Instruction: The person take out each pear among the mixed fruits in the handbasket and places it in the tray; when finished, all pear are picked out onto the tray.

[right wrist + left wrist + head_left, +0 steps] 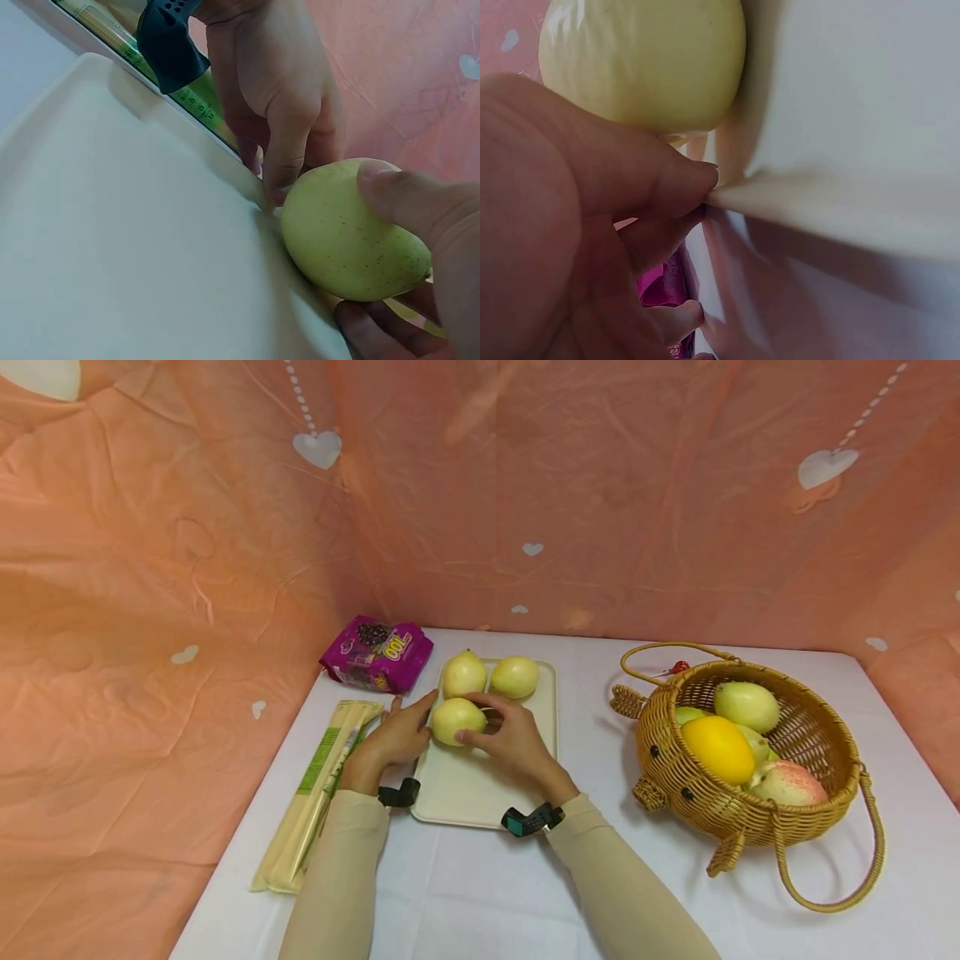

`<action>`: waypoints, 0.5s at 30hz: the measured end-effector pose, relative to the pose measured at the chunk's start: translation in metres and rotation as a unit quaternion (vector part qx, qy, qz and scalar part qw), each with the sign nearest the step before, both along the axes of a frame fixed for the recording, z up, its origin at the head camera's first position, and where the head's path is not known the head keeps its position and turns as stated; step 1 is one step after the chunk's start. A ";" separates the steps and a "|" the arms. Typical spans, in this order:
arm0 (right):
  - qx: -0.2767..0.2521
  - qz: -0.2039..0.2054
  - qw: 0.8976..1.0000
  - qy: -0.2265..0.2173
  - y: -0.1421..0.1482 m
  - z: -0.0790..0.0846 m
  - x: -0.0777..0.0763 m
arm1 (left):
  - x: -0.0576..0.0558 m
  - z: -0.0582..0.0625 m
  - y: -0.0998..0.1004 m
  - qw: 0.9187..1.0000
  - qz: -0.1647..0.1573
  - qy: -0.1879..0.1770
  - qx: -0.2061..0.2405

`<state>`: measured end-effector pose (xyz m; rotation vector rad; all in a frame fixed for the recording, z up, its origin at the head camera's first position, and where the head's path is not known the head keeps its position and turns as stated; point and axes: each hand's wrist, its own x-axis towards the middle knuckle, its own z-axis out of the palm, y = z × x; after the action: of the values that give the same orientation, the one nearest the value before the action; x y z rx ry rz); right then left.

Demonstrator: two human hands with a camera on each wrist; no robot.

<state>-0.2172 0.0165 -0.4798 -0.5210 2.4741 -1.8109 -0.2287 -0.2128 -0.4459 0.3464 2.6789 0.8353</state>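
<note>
Apparently placing a third pear [458, 721] on the tray [465, 789].
Right hand [517, 739] holds that pear; left hand [397, 737] pinches the rim [795, 206] near nine o'clock. Pear at the tray's ten o'clock, contact beneath unclear. Farther off, two pears [464, 675], at eleven and one. Next move probably calls for settling it, then easing the right grip.

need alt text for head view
The right hand holds a rounded yellowish fruit over a rectangular cream tray bearing two similar fruits; the left hand grips the tray's edge. At right stands a round brown wicker basket of mixed fruit; at left lie a shiny purple packet and a long pale packet.
</note>
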 end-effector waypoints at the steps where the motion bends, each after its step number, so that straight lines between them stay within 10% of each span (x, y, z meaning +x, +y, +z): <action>1: -0.004 -0.002 1.000 0.000 0.000 0.000 0.000 | 0.000 0.000 0.000 1.000 0.001 -0.002 -0.001; 15: -0.034 -0.017 0.999 0.005 -0.008 -0.003 -0.001 | 0.000 -0.001 0.001 1.000 0.001 -0.001 -0.002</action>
<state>-0.2184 0.0088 -0.4824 -0.4940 2.4502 -1.9152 -0.2288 -0.2121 -0.4467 0.3417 2.6795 0.8303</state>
